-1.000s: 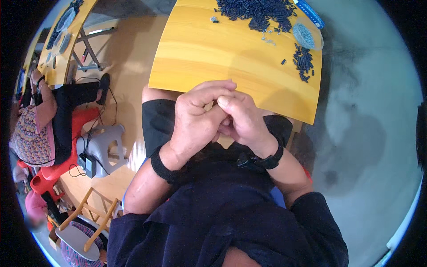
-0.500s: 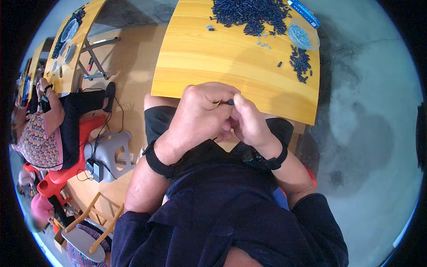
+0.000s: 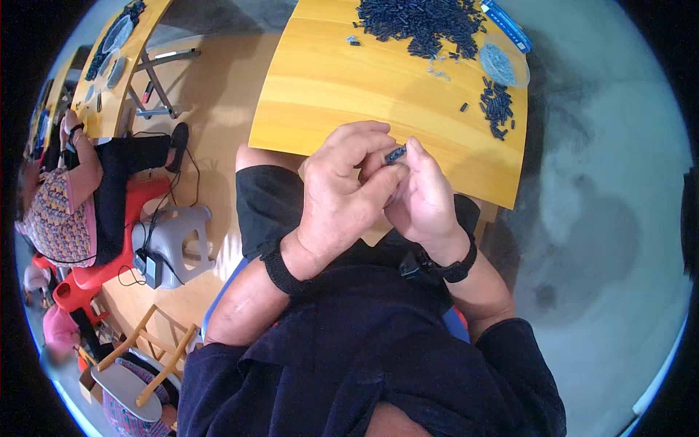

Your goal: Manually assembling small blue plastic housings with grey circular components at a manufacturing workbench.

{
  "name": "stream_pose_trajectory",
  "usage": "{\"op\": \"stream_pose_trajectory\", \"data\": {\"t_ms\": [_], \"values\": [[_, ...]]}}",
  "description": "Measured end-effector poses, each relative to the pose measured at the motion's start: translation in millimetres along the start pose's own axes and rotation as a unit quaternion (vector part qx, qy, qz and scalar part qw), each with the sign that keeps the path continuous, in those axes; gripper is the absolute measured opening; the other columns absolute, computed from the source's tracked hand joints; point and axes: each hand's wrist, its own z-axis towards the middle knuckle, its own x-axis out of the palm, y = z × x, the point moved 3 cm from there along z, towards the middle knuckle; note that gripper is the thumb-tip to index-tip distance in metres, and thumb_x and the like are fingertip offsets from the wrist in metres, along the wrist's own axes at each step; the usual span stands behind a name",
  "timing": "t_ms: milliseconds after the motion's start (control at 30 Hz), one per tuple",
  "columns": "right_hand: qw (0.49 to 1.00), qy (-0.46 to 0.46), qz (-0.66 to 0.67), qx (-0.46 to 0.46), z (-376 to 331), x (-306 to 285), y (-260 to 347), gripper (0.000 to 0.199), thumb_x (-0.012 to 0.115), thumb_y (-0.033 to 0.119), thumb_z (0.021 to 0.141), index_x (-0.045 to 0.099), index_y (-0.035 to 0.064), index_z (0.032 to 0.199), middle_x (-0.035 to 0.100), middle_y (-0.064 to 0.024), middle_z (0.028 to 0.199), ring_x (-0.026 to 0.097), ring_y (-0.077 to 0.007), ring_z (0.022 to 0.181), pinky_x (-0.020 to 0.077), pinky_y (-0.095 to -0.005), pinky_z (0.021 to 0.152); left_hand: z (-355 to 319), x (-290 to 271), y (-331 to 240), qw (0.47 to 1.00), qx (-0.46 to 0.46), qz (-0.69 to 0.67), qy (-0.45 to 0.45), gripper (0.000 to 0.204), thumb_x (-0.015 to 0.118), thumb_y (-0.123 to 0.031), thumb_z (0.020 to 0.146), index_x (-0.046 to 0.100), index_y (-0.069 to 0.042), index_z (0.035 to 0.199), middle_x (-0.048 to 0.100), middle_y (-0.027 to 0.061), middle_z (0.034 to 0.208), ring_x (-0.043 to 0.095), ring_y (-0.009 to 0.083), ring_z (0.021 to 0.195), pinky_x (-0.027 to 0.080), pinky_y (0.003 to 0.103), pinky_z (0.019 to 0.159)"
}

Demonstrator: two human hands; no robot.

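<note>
A small black ribbed cylindrical piece [image 3: 395,154] sits tilted at the fingertips of my right hand [image 3: 426,193], which is closed on it with the thumb at its right end. My left hand [image 3: 338,182] meets the right hand from the left side, its fingers curled and its thumb lying just below the piece. Whether anything small is pinched in the left fingers is hidden. Both hands are above my lap, at the near edge of the yellow wooden table [image 3: 328,95].
On the table lie a large heap of black pieces [image 3: 419,22], a smaller pile [image 3: 496,109], a clear tub of small silvery parts [image 3: 499,64] and a blue box [image 3: 506,25]. To the left, another person [image 3: 65,211] sits at a second table [image 3: 125,73] beside a grey stool [image 3: 175,240].
The hands have shifted slightly, and the left fingers have lifted and loosened. More of the black piece now shows between the hands, turned at an angle.
</note>
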Motion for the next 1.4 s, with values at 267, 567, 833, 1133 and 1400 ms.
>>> {"op": "stream_pose_trajectory", "data": {"t_ms": [267, 567, 833, 1133, 1400], "values": [[0.999, 0.025, 0.026, 0.025, -2, 5, 3, 0.040, 0.028, 0.036, 0.102, 0.048, 0.0024, 0.111, 0.058, -0.0087, 0.094, 0.060, -0.0181, 0.078, 0.0511, -0.0311, 0.066, 4, -6, 3, 0.997, -0.032, -0.067, 0.013, 0.022, 0.070, 0.004, 0.074, 0.067, 0.001, 0.096, 0.061, 0.0126, 0.112, 0.053, 0.0075, 0.074, 0.047, 0.022, 0.068], [0.995, 0.056, 0.041, 0.068, -1, 8, 2, 0.043, 0.028, 0.036, 0.101, 0.043, -0.0002, 0.119, 0.061, -0.0148, 0.096, 0.064, -0.0246, 0.072, 0.0570, -0.0374, 0.063, 8, -12, 9, 0.994, -0.046, -0.071, 0.066, 0.015, 0.066, 0.003, 0.075, 0.066, 0.003, 0.090, 0.065, 0.0139, 0.103, 0.064, 0.0196, 0.086, 0.051, 0.028, 0.073], [0.993, 0.034, 0.090, 0.068, -2, 12, 2, 0.043, 0.029, 0.037, 0.101, 0.043, 0.0000, 0.119, 0.060, -0.0144, 0.101, 0.064, -0.0241, 0.076, 0.0568, -0.0375, 0.064, 2, -9, 9, 0.990, -0.068, -0.121, 0.011, 0.016, 0.065, 0.001, 0.072, 0.066, 0.003, 0.088, 0.066, 0.0145, 0.101, 0.065, 0.0203, 0.080, 0.052, 0.028, 0.070], [0.997, 0.032, 0.028, 0.061, -5, 22, 5, 0.042, 0.029, 0.035, 0.102, 0.042, -0.0013, 0.119, 0.060, -0.0147, 0.100, 0.065, -0.0245, 0.077, 0.0571, -0.0359, 0.065, 4, -17, 9, 0.996, -0.024, -0.086, 0.013, 0.016, 0.065, 0.002, 0.071, 0.066, 0.002, 0.087, 0.065, 0.0150, 0.105, 0.065, 0.0185, 0.077, 0.052, 0.027, 0.067], [0.996, 0.065, 0.026, 0.052, -5, 14, 5, 0.043, 0.030, 0.035, 0.101, 0.043, -0.0019, 0.119, 0.059, -0.0156, 0.099, 0.065, -0.0255, 0.074, 0.0586, -0.0351, 0.062, 5, -17, 4, 0.994, 0.002, -0.109, 0.013, 0.014, 0.065, 0.001, 0.073, 0.066, 0.003, 0.087, 0.065, 0.0173, 0.104, 0.065, 0.0202, 0.082, 0.051, 0.028, 0.070]]}}
